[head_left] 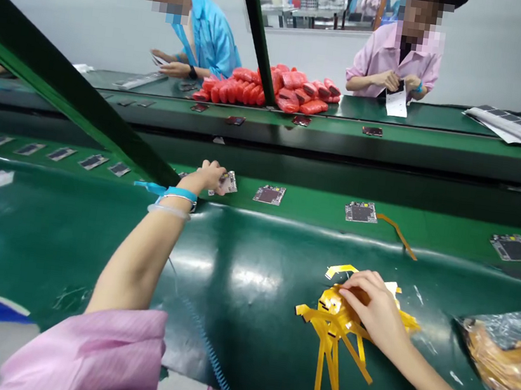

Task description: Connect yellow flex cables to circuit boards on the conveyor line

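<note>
My left hand (208,177) reaches over to the green belt, with its fingers closed on the edge of a small circuit board (230,183). A blue wrist strap and bracelets circle that wrist. On the near mat, my right hand (377,309) rests over a tangled pile of yellow flex cables (332,323). Thumb and fingertips are pinched together on a cable in the pile, and the palm hides part of it. To the right of my left hand lies a second circuit board (269,194). Farther right, another board (361,212) has an orange flex cable (398,233) attached.
A clear plastic bag (508,355) of orange flex cables lies at the right. A slanted green post (86,95) crosses the left. A coiled blue cord (206,348) hangs near me. Two people work across the line beside red bundles (241,87). More boards (93,161) line the belt.
</note>
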`<state>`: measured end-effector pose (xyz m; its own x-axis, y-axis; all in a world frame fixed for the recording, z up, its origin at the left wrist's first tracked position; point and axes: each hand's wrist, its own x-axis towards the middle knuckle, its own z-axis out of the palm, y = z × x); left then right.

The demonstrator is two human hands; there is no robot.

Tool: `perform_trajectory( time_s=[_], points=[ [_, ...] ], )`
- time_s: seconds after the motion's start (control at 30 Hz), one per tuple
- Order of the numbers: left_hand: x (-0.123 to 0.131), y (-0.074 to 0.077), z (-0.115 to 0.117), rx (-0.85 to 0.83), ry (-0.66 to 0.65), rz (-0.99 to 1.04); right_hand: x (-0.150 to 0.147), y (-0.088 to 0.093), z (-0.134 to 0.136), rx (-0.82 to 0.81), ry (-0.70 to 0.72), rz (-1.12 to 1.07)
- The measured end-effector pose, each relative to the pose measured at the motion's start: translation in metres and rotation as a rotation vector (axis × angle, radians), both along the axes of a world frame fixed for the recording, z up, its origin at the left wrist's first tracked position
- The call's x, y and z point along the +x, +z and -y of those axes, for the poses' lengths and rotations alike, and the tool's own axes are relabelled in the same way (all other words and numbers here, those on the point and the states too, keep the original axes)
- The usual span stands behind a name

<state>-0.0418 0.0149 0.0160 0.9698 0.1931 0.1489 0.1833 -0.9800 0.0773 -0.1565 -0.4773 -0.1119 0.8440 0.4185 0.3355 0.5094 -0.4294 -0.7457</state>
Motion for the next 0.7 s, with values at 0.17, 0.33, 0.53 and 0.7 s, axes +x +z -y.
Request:
perform_trajectory(
  time_s=[0.17, 0.33, 0.53, 0.7],
  points=[
    [-0.020, 0.016, 0.042, -0.072, -0.040, 0.120, -0.019, 0.023, 0.020, 0.439, -0.121, -0.163],
    [-0.091, -0.017, 0.173, -0.577, -0.415, 0.198, -0.043, 0.041, 0.018, 0.426, -0.189, -0.128],
    [-0.179, -0.061, 0.287, -0.810, -0.554, -0.145, -0.058, 0.034, 0.005, 0.272, -0.174, -0.028],
    [-0.195, -0.076, 0.295, -0.813, -0.533, -0.107, -0.060, 0.023, 0.012, 0.234, -0.217, -0.025]
  ],
)
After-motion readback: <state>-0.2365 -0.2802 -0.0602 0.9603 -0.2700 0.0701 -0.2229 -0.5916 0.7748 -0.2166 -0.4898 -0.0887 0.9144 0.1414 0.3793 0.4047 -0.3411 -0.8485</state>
